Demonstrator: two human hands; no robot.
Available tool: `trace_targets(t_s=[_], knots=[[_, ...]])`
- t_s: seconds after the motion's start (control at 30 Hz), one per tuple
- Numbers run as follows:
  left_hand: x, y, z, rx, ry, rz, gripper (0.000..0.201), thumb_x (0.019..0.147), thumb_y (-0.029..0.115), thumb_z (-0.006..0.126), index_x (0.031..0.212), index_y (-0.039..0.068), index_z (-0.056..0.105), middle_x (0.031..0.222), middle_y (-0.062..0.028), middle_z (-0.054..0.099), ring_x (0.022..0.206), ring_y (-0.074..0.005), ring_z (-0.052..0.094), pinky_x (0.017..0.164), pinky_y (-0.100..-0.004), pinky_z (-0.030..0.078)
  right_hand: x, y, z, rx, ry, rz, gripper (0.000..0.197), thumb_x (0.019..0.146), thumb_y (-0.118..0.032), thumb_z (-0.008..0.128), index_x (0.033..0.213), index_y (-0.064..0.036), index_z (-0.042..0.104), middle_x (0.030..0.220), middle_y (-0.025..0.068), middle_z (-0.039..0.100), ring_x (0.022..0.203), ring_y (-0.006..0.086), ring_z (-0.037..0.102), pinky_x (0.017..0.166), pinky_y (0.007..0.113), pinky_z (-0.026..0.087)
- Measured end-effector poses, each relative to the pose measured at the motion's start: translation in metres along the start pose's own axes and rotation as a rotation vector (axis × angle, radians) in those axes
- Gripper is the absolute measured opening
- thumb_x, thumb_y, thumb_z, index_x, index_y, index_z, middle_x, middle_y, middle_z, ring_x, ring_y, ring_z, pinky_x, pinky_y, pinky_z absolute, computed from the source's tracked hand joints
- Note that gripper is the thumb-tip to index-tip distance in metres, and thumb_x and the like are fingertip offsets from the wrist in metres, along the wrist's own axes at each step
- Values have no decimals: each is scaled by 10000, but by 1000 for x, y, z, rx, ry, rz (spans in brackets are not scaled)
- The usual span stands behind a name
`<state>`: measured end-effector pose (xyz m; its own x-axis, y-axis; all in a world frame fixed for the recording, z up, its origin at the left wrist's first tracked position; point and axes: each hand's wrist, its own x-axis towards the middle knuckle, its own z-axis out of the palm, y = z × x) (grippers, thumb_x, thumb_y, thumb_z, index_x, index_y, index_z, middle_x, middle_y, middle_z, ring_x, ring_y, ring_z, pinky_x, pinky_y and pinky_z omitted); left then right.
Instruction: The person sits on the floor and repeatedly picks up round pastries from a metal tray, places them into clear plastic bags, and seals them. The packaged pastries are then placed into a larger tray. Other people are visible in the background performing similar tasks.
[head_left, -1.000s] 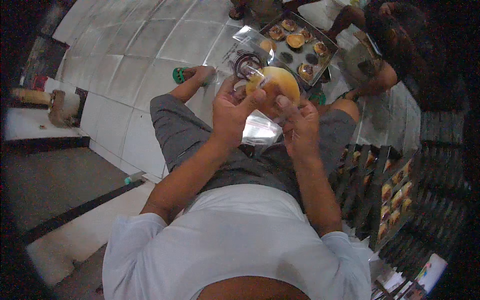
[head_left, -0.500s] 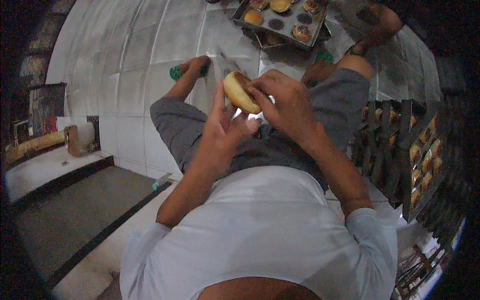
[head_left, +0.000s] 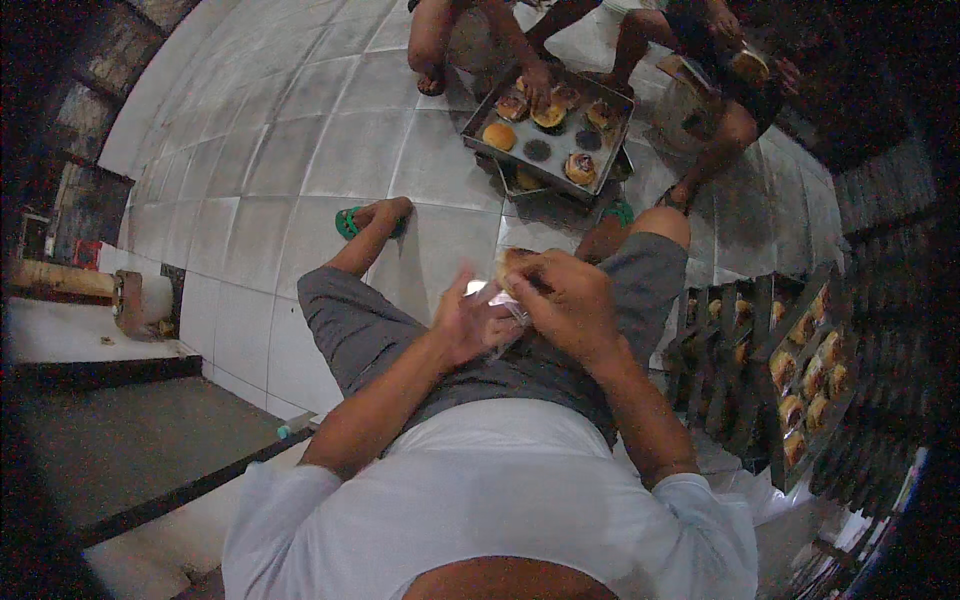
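My right hand (head_left: 570,300) grips a round golden bun (head_left: 512,270) above my lap, its fingers covering much of it. Just to the left, my left hand (head_left: 468,325) faces palm up, with shiny clear plastic (head_left: 492,293), which looks like a thin bag, lying across its palm and fingers. Motion smears the left fingertips. The plastic comes close under the bun; whether the two touch, I cannot tell.
A metal tray (head_left: 548,165) of round buns rests on another tray ahead, with another person's hand (head_left: 537,85) reaching into it. Farther right, a person holds a bun (head_left: 750,66). Stacked trays of buns (head_left: 775,375) stand at my right, and a low ledge (head_left: 160,440) lies left.
The bun has shifted from between both hands into my right hand. My left hand has dropped away and turned palm up, showing the plastic. The view has tilted up, revealing other people.
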<state>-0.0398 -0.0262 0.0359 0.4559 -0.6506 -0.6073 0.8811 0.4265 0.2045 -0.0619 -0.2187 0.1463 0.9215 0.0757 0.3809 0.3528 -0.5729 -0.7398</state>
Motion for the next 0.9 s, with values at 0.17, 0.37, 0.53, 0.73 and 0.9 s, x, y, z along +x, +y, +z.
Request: trace_targets(t_s=[0.17, 0.37, 0.53, 0.73, 0.9], knots=[[11, 11, 45, -342, -575, 62, 809, 983, 723, 429, 1510, 111, 472, 1472, -206, 543, 1324, -434, 548, 1112, -696, 390, -30, -32, -40, 15, 9, 182, 130, 866, -99, 788, 977, -32, 778, 952, 125, 759, 817, 253, 741, 746, 369, 576], [-23, 9, 69, -195, -789, 145, 986, 860, 841, 535, 1534, 126, 452, 1515, -203, 504, 1350, -431, 534, 1091, -805, 314, -63, -78, -9, -1, -68, -78, 185, 842, -91, 796, 995, -4, 738, 907, 135, 733, 818, 290, 727, 726, 389, 568], [-47, 7, 90, -160, -425, 284, 843, 893, 747, 602, 1452, 121, 522, 1440, -185, 559, 1296, -391, 578, 1069, -757, 398, -50, -91, 7, -232, -258, -36, 206, 846, -118, 784, 1003, -15, 699, 910, 124, 688, 823, 328, 697, 721, 413, 555], [-32, 10, 80, -420, -245, 177, 621, 964, 566, 589, 1370, 96, 578, 1360, -175, 615, 1218, -385, 622, 1031, -669, 494, -36, -90, -56, 150, -732, -208, 189, 912, -226, 708, 1005, -63, 692, 960, 118, 693, 864, 290, 688, 788, 387, 560], [-61, -5, 109, -376, -350, 0, 780, 954, 719, 509, 1406, 84, 550, 1403, -175, 601, 1232, -396, 612, 1029, -636, 510, -37, -84, -96, -99, -48, -22, 348, 856, -276, 788, 1122, -70, 700, 1050, 105, 728, 975, 235, 707, 890, 406, 563]])
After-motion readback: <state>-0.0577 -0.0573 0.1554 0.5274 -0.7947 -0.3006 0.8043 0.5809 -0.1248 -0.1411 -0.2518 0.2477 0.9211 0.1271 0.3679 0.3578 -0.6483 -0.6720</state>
